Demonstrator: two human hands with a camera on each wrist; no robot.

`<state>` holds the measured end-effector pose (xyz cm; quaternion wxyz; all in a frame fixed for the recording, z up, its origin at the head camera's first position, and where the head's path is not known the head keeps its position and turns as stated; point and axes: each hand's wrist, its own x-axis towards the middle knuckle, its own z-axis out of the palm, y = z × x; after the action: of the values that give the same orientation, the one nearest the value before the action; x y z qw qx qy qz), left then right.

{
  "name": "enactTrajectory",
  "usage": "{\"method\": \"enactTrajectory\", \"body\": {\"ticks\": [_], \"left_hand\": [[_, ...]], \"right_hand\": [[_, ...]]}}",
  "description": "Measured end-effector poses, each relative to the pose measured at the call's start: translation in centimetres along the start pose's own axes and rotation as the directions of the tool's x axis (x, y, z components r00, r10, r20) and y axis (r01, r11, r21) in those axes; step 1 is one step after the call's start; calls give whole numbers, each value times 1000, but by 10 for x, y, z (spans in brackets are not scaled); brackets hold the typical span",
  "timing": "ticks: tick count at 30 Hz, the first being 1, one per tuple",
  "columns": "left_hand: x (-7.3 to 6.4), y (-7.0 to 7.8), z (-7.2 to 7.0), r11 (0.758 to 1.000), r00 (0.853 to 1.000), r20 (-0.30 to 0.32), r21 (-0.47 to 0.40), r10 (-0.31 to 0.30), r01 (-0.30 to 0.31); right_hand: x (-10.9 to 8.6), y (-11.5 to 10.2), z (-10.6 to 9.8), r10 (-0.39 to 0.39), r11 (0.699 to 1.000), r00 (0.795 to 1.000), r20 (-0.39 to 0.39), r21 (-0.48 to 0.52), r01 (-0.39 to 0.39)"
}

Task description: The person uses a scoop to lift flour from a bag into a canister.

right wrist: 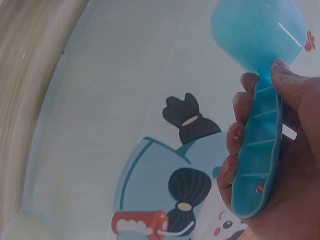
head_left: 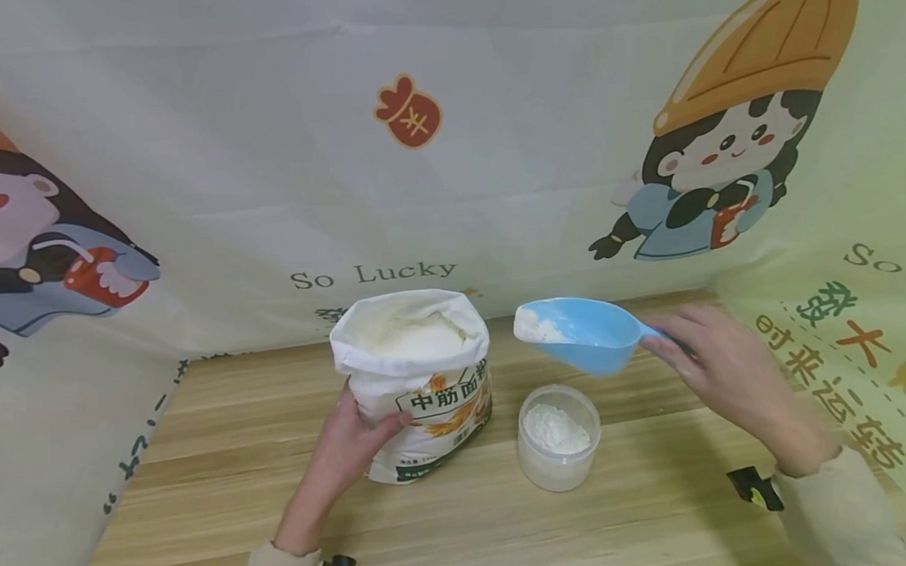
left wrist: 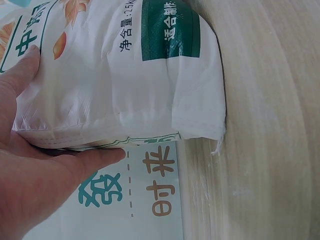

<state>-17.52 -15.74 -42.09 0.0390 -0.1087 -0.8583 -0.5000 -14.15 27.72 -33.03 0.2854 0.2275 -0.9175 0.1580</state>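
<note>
A white bag of flour (head_left: 420, 401) stands on the table with its rolled top open and flour showing inside. My left hand (head_left: 357, 440) holds its left side, thumb across the printed front; in the left wrist view the fingers (left wrist: 102, 159) reach round the bag's edge. My right hand (head_left: 718, 361) grips the handle of a blue scoop (head_left: 600, 332), raised above the table. White flour lies at the scoop's lip. Dusty fingertips (right wrist: 235, 132) curl round the ribbed handle in the right wrist view. Below the scoop sits a clear round tub (head_left: 559, 471) with flour in it.
The wood-grain table (head_left: 227, 457) meets a pale printed cloth (head_left: 269, 156) at the back and sides. Cartoon figures and lettering are printed on the cloth. The tub stands close to the right of the bag.
</note>
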Motion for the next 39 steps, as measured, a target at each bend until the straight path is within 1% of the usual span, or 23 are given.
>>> {"method": "enactTrajectory", "body": {"ticks": [4,9,12,16,22,26,32,39], "left_hand": [[1,0,0,1000,1000,0,2,-1,1],[0,0,0,1000,1000,-2,3,-3,3],[0,0,0,1000,1000,-3,5,-3,3],[0,0,-1,1000,1000,-3,5,-5,5],[-1,0,-1,1000,1000,1,-4,-3,3],[-1,0,-1,1000,1000,0,-5,0,0],[0,0,0,1000,1000,4,-4,3,-3],[0,1,0,1000,1000,1,-2,-5,5]], "right_hand": [[-9,7,-1,-19,1000,1000,-17,7,19],[-22,14,-3,-30,999,999,-31,-42,29],[-28,15,-5,-27,998,1000,-16,-58,26],[-36,17,-8,-24,998,1000,15,-51,24],[-46,22,-9,-53,995,998,34,-85,55],[-51,23,-10,-56,994,997,56,-93,61],[-54,24,-10,-72,991,995,65,-107,79],[-55,25,-13,-71,985,993,89,-153,84]]}}
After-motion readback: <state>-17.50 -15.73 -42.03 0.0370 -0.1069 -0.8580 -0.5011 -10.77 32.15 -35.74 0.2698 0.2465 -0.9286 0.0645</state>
